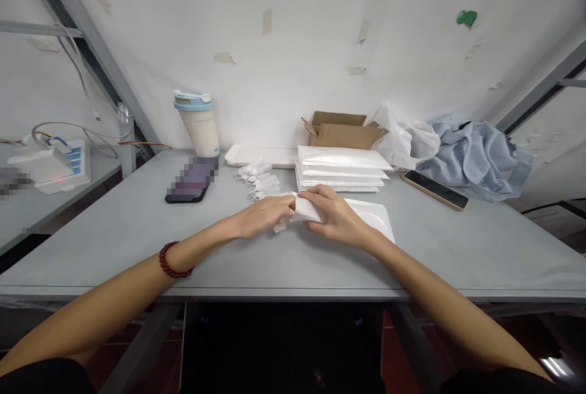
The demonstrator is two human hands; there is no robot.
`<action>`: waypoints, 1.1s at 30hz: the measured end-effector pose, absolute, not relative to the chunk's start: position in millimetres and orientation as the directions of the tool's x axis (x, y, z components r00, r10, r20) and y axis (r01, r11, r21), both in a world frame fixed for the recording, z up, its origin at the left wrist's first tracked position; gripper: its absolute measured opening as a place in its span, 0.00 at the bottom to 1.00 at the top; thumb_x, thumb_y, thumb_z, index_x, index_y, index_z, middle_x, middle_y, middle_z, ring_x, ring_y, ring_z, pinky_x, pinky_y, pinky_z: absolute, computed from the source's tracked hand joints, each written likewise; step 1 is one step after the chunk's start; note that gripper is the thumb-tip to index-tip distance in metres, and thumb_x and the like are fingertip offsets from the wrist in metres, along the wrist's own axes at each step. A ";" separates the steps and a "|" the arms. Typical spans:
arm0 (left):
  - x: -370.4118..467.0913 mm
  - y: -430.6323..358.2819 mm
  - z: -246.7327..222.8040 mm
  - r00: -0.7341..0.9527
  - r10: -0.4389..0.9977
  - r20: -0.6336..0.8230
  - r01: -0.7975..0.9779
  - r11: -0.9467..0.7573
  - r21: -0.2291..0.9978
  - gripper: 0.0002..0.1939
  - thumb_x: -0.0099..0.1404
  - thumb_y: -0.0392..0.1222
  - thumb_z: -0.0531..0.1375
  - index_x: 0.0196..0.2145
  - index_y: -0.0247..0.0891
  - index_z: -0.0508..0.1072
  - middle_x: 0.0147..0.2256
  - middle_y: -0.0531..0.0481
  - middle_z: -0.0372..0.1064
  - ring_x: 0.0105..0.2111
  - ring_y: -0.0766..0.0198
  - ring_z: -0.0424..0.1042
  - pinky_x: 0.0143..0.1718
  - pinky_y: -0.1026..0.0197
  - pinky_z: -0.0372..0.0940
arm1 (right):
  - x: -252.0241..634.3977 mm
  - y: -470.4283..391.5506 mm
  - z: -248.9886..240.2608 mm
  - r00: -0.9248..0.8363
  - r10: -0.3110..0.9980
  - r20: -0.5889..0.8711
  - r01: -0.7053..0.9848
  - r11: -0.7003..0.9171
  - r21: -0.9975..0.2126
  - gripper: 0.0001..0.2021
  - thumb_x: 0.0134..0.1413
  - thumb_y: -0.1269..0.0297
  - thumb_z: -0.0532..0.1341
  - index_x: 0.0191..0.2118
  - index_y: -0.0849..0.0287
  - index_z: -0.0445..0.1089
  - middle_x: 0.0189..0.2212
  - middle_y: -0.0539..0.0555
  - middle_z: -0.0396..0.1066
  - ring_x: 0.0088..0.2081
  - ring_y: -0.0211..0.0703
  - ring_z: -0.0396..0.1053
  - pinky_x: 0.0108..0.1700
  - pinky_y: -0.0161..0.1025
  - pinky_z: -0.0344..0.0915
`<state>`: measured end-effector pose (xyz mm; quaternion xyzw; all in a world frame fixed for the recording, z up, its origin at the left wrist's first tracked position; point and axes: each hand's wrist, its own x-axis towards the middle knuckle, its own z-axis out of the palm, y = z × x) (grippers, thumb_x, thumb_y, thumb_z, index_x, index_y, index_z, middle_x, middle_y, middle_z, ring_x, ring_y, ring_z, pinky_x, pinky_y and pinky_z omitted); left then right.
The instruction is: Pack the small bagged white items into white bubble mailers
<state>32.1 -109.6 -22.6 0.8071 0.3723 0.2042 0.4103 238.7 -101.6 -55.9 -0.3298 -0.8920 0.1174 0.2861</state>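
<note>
Both hands meet at the middle of the grey table (114,235). My right hand (336,217) grips the left end of a white padded bag (375,217) that lies flat on the table. My left hand (263,216), with a red bead bracelet on its wrist, pinches the same end of the bag from the left, fingertips touching the bag's opening. Just behind my hands lies a small heap of white packeted items (259,180). A stack of white padded bags (341,168) sits behind them.
A dark phone (192,182) lies at the left, a second phone (434,189) at the right. A blue-lidded cup (199,122), a white tray (260,155), a cardboard box (343,130), a plastic bag (405,138) and blue cloth (476,153) line the back wall.
</note>
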 end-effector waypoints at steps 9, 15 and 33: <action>15.3 -92.7 -20.2 0.321 0.926 0.199 0.465 -0.337 0.819 0.09 0.59 0.45 0.54 0.27 0.38 0.68 0.25 0.52 0.71 0.22 0.67 0.62 0.23 0.65 0.54 | 245.4 -97.5 -46.6 -0.593 0.652 0.473 0.513 0.759 -0.402 0.25 0.49 0.66 0.61 0.55 0.57 0.63 0.45 0.58 0.64 0.47 0.49 0.65 0.48 0.49 0.65; 12.2 -88.5 -22.3 0.480 0.877 0.014 0.534 -0.305 0.789 0.18 0.60 0.52 0.56 0.20 0.37 0.70 0.14 0.55 0.62 0.14 0.70 0.56 0.17 0.66 0.47 | 250.0 -99.6 -39.3 -0.627 0.618 0.473 0.462 0.785 -0.413 0.24 0.51 0.63 0.61 0.55 0.56 0.62 0.48 0.58 0.64 0.49 0.48 0.65 0.50 0.48 0.65; 34.3 -95.8 -47.9 0.347 0.932 -0.104 0.230 0.022 0.973 0.23 0.65 0.56 0.51 0.21 0.36 0.65 0.15 0.50 0.66 0.13 0.66 0.65 0.14 0.65 0.60 | 214.2 -118.2 -81.3 -0.641 0.545 0.540 0.745 0.610 0.269 0.17 0.58 0.78 0.48 0.49 0.67 0.67 0.48 0.67 0.70 0.50 0.54 0.67 0.48 0.50 0.64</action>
